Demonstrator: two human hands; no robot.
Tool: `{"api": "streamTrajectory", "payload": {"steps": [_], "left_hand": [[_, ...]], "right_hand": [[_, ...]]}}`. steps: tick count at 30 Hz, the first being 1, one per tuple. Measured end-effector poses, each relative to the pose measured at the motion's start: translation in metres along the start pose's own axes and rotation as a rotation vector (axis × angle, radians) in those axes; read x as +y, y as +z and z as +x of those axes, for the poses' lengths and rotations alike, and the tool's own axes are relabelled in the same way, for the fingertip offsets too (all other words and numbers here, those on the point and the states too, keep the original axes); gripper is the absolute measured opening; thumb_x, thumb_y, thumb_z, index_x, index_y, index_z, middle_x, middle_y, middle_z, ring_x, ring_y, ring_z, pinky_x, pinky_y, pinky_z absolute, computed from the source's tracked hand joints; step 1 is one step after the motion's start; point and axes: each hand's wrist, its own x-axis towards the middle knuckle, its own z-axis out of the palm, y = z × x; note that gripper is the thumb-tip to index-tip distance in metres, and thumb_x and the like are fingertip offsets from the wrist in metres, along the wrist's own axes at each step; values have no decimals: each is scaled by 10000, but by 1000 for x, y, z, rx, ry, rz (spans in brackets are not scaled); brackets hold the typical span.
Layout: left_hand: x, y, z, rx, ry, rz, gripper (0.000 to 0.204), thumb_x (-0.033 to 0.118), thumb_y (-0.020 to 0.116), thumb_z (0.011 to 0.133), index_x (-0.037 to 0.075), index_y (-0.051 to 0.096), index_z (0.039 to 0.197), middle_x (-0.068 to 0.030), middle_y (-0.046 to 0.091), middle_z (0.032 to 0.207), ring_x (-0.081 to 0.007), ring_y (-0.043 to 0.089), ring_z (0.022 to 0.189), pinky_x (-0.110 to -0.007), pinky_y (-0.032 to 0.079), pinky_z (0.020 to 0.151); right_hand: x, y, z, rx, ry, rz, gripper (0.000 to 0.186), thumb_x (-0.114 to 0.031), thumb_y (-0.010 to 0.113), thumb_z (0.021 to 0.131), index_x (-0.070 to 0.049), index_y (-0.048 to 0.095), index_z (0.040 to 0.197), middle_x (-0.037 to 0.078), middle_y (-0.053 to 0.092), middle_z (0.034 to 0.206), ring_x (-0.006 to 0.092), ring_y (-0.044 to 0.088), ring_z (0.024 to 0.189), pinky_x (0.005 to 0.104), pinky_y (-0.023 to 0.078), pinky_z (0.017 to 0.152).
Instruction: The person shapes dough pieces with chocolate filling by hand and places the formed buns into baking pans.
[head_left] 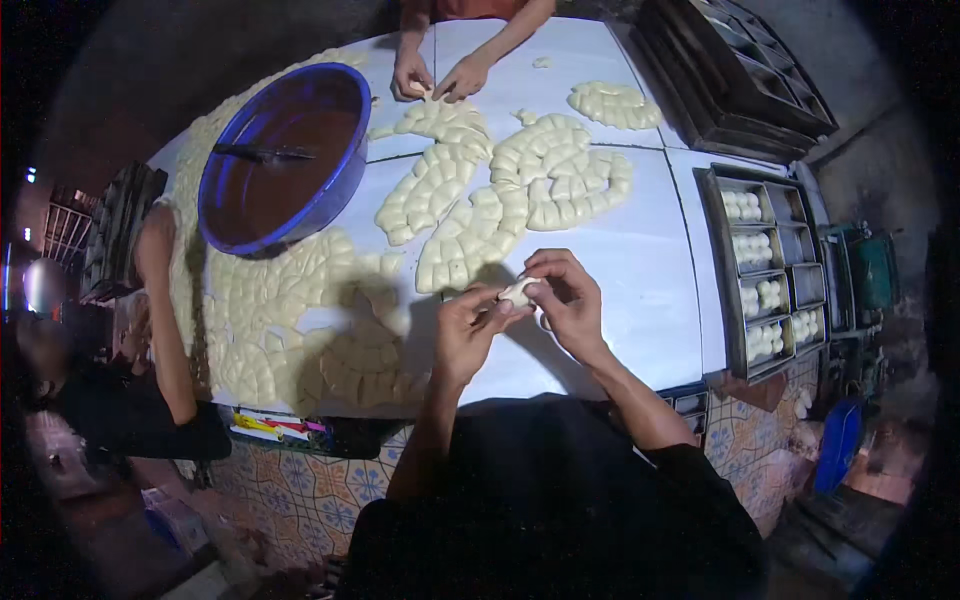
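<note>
Between my two hands, above the near edge of the white table, is a small piece of pale dough (520, 292). My left hand (470, 325) pinches its left side with thumb and fingers. From the right, my right hand (568, 305) grips the same piece, its fingers curled over the top. Just beyond my hands lie joined rows of cut dough pieces (475, 240) on the table. A broad sheet of more dough pieces (290, 285) spreads to the left, partly in shadow.
A blue basin (345, 185) of brown filling with a utensil stands at the left. A divided tray (735, 270) at the right holds dough balls; stacked dark trays (690, 90) stand behind it. Across the table, another person's hands (440, 80) handle dough; a co-worker's arm (165, 310) reaches in left.
</note>
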Motion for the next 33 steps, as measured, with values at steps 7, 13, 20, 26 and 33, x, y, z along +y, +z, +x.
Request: {"api": "streamTrajectory", "payload": {"steps": [7, 13, 20, 26, 33], "left_hand": [[-9, 31, -19, 113, -209, -38, 115, -32, 591, 851, -19, 584, 965, -66, 609, 943, -106, 604, 810, -275, 560, 734], [-53, 34, -39, -153, 25, 110, 268, -117, 606, 791, -25, 513, 1025, -86, 590, 912, -138, 609, 813, -263, 533, 692], [-86, 30, -11, -138, 272, 306, 449, -72, 598, 760, -32, 468, 1188, -150, 545, 1151, -248, 499, 1150, -355, 402, 985], [-113, 23, 33, -210, 326, 897, 585, -132, 562, 693, 32, 458, 1245, -191, 475, 1268, -351, 409, 1238, -391, 366, 1018], [-120, 21, 22, -158, 299, 689, 715, -193, 525, 679, -7, 330, 1341, -204, 381, 1355, -305, 382, 1274, -379, 338, 1039]], "right_hand": [[-16, -17, -39, -88, 105, -235, 198, -122, 637, 846, 9, 654, 994, 95, 599, 790, 173, 592, 817, 285, 453, 716], [-1, -47, -75, -236, 514, -69, 429, -297, 498, 950, -4, 464, 1262, 77, 609, 902, 126, 577, 840, 274, 465, 701], [12, -77, -56, 62, 454, -313, 363, -33, 600, 780, -19, 602, 1143, 109, 671, 951, 170, 622, 852, 296, 502, 752], [53, -91, -54, -14, 285, -603, 343, -38, 541, 779, 27, 602, 1110, 175, 641, 1060, 282, 615, 961, 361, 466, 879], [29, -82, -52, -132, -15, -1010, 418, -132, 647, 727, -9, 567, 1118, 197, 547, 1161, 369, 518, 1074, 426, 454, 865]]}}
